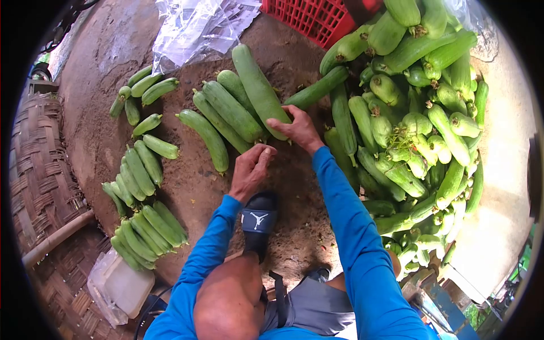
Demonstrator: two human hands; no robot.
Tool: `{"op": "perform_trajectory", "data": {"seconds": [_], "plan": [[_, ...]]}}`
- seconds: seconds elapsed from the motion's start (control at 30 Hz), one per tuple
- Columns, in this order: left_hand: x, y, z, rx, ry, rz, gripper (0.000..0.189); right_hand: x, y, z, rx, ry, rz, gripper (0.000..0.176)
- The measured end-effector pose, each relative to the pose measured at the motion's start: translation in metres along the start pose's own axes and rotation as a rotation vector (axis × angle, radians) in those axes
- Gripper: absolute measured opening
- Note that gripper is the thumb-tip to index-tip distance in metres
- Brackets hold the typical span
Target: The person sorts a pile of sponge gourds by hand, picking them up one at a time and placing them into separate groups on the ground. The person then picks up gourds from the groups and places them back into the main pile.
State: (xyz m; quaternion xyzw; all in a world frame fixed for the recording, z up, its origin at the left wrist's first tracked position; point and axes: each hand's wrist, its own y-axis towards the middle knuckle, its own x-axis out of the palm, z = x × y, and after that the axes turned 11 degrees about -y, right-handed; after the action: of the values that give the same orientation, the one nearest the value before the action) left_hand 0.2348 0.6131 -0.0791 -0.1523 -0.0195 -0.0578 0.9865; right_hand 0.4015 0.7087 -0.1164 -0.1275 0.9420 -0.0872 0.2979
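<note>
My right hand (297,129) is closed round the lower end of a large green sponge gourd (256,88), which slants up and to the left. Just left of it, my left hand (252,170) has its fingers curled together by the lower ends of the gourds; whatever it may pinch is hidden. Beside the held gourd lies a row of several large gourds, among them a thick gourd (232,112) and a curved outer gourd (207,139). Smaller gourds lie to the left in groups, one a fanned row (150,232).
A big heap of gourds (396,130) fills the right side. At the top are a red plastic crate (309,20) and clear plastic bags (201,28). A woven bamboo panel (45,164) and a translucent container (122,286) stand left. My sandalled foot (259,218) is below my hands.
</note>
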Motion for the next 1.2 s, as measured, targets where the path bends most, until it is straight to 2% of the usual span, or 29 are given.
{"op": "perform_trajectory", "data": {"seconds": [0.03,0.1,0.13,0.2,0.23,0.3,0.37,0.4,0.47,0.5,0.57,0.6,0.67,0.7,0.77,0.8,0.9,0.93,1.0,1.07,1.1,1.17,1.2], "plan": [[-0.003,0.002,0.009,0.059,0.083,0.017,0.021,-0.007,-0.002,-0.003,-0.001,-0.004,-0.001,0.065],[-0.008,0.014,0.017,0.195,0.26,0.034,0.019,-0.023,-0.014,-0.01,0.21,0.58,-0.056,0.048],[-0.008,0.025,0.02,0.193,0.252,0.041,0.019,-0.034,-0.021,-0.014,0.211,0.571,-0.063,0.048],[-0.008,0.048,0.025,0.428,0.467,0.019,0.019,-0.059,-0.04,-0.022,0.221,0.587,-0.013,0.044],[-0.005,0.063,0.024,0.426,0.454,0.039,0.019,-0.067,-0.051,-0.022,0.217,0.573,0.018,0.043],[0.011,0.096,0.023,0.571,0.584,-0.048,0.03,-0.084,-0.077,-0.033,0.245,0.481,0.102,0.044],[0.025,0.126,0.01,0.558,0.794,-0.094,0.04,-0.099,-0.105,-0.053,0.243,0.358,0.179,0.049],[0.035,0.137,0.006,0.554,0.781,-0.062,0.04,-0.104,-0.117,-0.058,0.203,0.314,0.203,0.053],[0.053,0.155,-0.001,0.368,0.952,-0.163,0.051,-0.113,-0.137,-0.051,0.268,0.334,0.172,0.066],[0.059,0.165,-0.019,0.368,0.944,-0.14,0.051,-0.112,-0.147,-0.043,0.254,0.32,0.159,0.066],[0.066,0.186,-0.052,0.434,0.849,-0.034,0.072,-0.109,-0.162,-0.027,0.375,0.381,0.278,0.078],[0.059,0.189,-0.049,0.437,0.854,-0.017,0.072,-0.11,-0.167,-0.026,0.36,0.381,0.269,0.078],[0.045,0.185,-0.044,0.464,0.612,-0.174,0.071,-0.112,-0.173,-0.023,0.38,0.446,0.258,0.083],[0.043,0.18,-0.036,0.462,0.623,-0.163,0.071,-0.109,-0.171,-0.029,0.372,0.38,0.287,0.078],[0.043,0.162,-0.01,0.32,0.13,-0.159,0.065,-0.114,-0.161,-0.032,0.305,0.449,0.196,0.078],[0.036,0.152,-0.001,0.312,0.137,-0.151,0.065,-0.115,-0.158,-0.034,0.246,0.506,0.11,0.078],[0.005,0.123,0.022,0.063,0.077,-0.016,0.06,-0.108,-0.153,-0.044,0.275,0.529,0.216,0.078],[-0.008,0.108,0.023,0.058,0.082,-0.01,0.06,-0.105,-0.152,-0.047,0.293,0.545,0.274,0.078],[-0.036,0.075,0.023,-0.081,-0.466,0.049,0.054,-0.102,-0.14,-0.058,0.25,0.521,0.265,0.078],[-0.06,0.041,0.015,-0.026,-0.817,0.111,0.046,-0.098,-0.13,-0.068,0.221,0.497,0.254,0.079],[-0.071,0.027,0.01,-0.027,-0.811,0.121,0.046,-0.097,-0.122,-0.072,0.234,0.484,0.245,0.079],[-0.09,0.002,-0.001,0.076,-0.734,0.363,0.042,-0.09,-0.108,-0.072,0.246,0.471,0.222,0.079],[-0.097,-0.008,-0.008,0.079,-0.731,0.38,0.042,-0.085,-0.1,-0.067,0.219,0.482,0.184,0.078]]}}
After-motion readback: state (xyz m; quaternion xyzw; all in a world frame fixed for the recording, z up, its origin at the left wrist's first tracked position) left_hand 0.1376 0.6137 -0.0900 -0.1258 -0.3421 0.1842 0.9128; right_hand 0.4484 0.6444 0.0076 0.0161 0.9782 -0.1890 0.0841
